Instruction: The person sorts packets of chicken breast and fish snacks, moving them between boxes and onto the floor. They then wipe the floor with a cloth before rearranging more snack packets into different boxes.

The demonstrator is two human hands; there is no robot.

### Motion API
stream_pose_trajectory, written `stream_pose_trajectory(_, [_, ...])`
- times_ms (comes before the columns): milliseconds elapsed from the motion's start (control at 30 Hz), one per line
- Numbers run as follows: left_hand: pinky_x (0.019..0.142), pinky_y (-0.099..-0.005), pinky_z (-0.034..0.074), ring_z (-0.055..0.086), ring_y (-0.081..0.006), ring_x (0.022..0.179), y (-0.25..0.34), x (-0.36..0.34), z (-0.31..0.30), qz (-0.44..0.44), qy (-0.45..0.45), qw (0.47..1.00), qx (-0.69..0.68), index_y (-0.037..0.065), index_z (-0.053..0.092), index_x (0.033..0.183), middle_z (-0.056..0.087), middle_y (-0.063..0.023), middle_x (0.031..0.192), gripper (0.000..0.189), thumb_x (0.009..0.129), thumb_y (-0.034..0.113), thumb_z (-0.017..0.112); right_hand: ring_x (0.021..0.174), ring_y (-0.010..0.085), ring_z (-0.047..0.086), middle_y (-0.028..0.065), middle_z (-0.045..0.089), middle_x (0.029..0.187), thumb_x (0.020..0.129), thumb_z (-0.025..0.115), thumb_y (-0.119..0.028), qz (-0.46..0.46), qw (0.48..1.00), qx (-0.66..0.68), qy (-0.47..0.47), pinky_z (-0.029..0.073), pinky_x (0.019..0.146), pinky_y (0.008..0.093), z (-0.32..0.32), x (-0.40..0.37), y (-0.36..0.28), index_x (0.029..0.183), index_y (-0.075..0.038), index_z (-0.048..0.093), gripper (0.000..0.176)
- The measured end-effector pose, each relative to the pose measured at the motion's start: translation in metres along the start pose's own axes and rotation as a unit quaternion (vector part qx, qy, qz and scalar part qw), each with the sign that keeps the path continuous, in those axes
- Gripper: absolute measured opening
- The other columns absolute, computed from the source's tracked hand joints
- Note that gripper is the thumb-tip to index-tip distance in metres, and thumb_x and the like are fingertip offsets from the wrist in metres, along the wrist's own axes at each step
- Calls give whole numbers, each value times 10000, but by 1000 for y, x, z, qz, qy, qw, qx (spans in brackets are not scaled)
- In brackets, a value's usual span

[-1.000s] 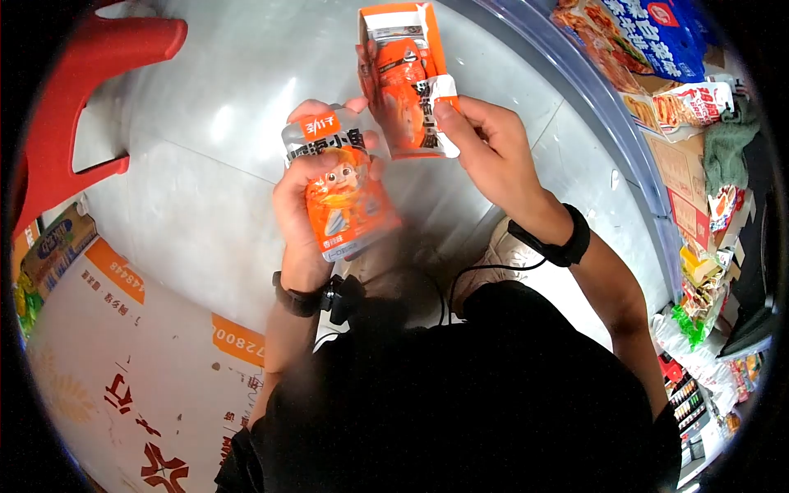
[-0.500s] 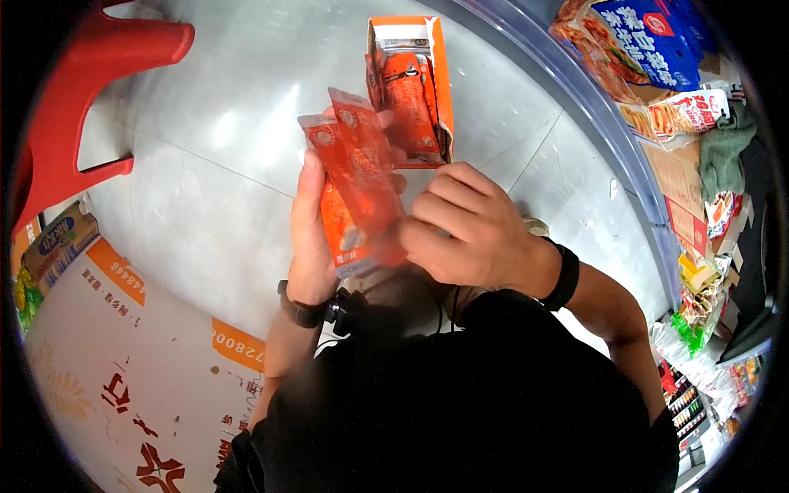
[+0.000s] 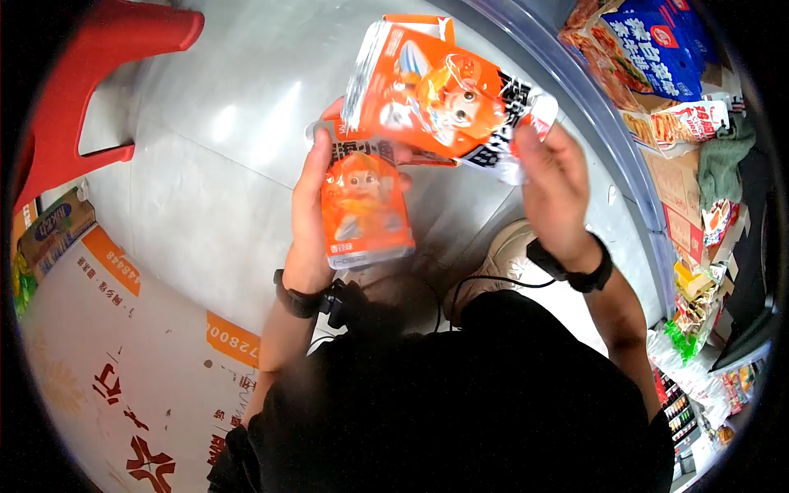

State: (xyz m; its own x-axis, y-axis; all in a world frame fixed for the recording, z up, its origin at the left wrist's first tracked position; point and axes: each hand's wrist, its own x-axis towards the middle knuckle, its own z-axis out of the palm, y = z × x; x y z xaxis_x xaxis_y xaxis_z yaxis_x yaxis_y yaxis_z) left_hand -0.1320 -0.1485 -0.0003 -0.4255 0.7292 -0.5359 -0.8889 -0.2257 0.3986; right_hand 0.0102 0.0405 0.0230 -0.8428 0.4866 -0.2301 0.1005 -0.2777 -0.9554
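Observation:
My left hand (image 3: 311, 201) is closed around an orange snack packet (image 3: 366, 205), its printed cartoon figure facing up. The thumb lies along the packet's left edge, and fingertips show at the far side. My right hand (image 3: 563, 185) pinches a second orange snack packet (image 3: 448, 90) by its white end. That packet is tilted and slightly blurred, above and beyond the first one. Beneath it is an orange box (image 3: 419, 20), mostly hidden; only its far rim and a bit of its near edge show.
A red plastic stool (image 3: 107, 49) stands at far left on the grey floor (image 3: 222, 181). At lower left is a large white printed surface (image 3: 140, 337). A clear curved plastic rim (image 3: 608, 123) runs along the right, with snack bags (image 3: 649, 49) and cartons (image 3: 678, 181) beyond it.
My right hand has moved away from my left, to the right, carrying one packet over the box. The packet in my left hand now shows its printed front in full.

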Motion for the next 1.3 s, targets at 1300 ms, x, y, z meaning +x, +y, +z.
stream_pose_trajectory(1300, [916,-502,532,619,-370,1062,-13,-20,9,-220,-89,971,-39,-38,394,1367,579,-218,1159,593,820,99,578,600,40,487,57,666,991,913,658,-87,90,987,-105,-87,437,477,198,44,-4,-5,930,-26,577,103])
